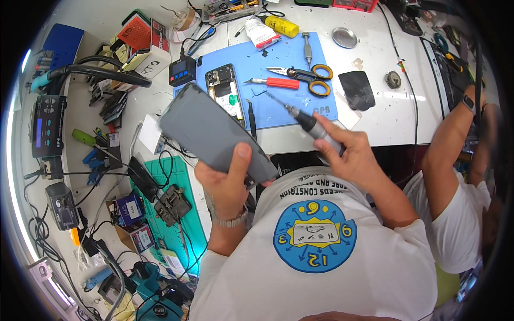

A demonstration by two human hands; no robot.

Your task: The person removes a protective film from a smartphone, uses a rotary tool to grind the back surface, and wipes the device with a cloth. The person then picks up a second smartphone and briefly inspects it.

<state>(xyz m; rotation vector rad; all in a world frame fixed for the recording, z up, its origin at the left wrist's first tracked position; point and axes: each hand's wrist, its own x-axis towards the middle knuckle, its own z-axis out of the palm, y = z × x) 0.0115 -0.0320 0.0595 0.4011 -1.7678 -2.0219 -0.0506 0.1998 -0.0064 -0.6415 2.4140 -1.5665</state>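
Note:
My left hand (pixel 229 179) grips a dark grey phone panel (pixel 211 134), lifted off the table and tilted toward the upper left. My right hand (pixel 350 152) holds a slim grey screwdriver (pixel 308 122) whose thin tip points up-left over the blue work mat (pixel 284 59). An opened phone body (pixel 225 91) with its insides showing lies on the mat's left part, just beyond the raised panel.
On the mat lie orange-handled scissors (pixel 310 77), a red-handled knife (pixel 276 83) and a second screwdriver (pixel 308 48). A black pouch (pixel 357 90) and round metal lid (pixel 344 37) sit right. Tools, cables and a green mat (pixel 182 214) crowd the left. Another person's arm (pixel 447 160) is at right.

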